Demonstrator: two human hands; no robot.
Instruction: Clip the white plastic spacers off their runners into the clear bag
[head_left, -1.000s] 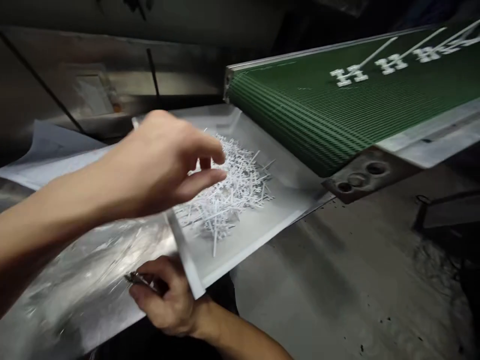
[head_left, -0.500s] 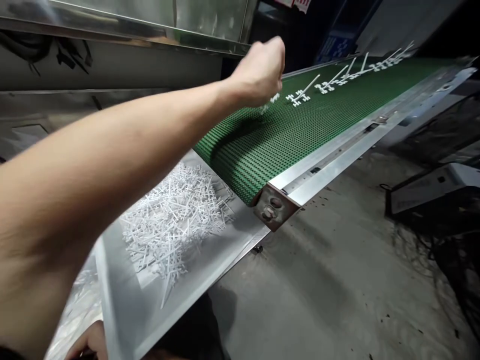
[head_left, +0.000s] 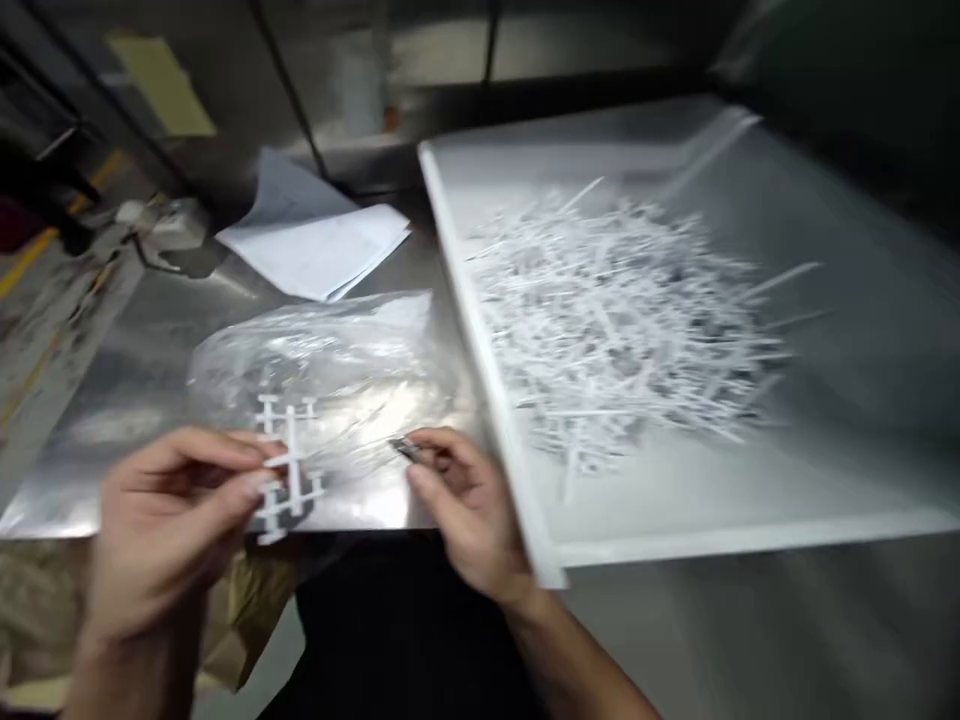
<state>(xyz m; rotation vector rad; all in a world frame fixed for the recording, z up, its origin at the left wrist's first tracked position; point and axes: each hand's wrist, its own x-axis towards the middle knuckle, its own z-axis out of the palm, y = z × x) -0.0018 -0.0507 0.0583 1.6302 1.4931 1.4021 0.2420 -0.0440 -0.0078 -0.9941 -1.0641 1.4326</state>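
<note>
My left hand (head_left: 176,510) pinches a white plastic sprue (head_left: 291,465) between thumb and fingertips. The sprue has a straight stem and short branches with small crosspieces, and it is held up over the near edge of the metal table. To its right, my right hand (head_left: 469,500) closes on a small dark metal tool (head_left: 406,449). Only the tool's tip shows between thumb and forefinger, so its kind is unclear. The tool and the sprue are apart. Beside my right hand stands a white tray (head_left: 637,545) with a heap of thin white plastic pieces (head_left: 622,320).
A clear plastic bag (head_left: 322,350) lies on the metal table (head_left: 135,400) behind my hands. Folded white paper (head_left: 322,245) lies farther back, with a small pale device (head_left: 180,225) to its left. Brown paper (head_left: 251,610) shows below the table edge.
The view has swung left from the green conveyor belt to the metal table. My left hand has come back from the belt and now holds up a sprue; the metal tool has come into view.
</note>
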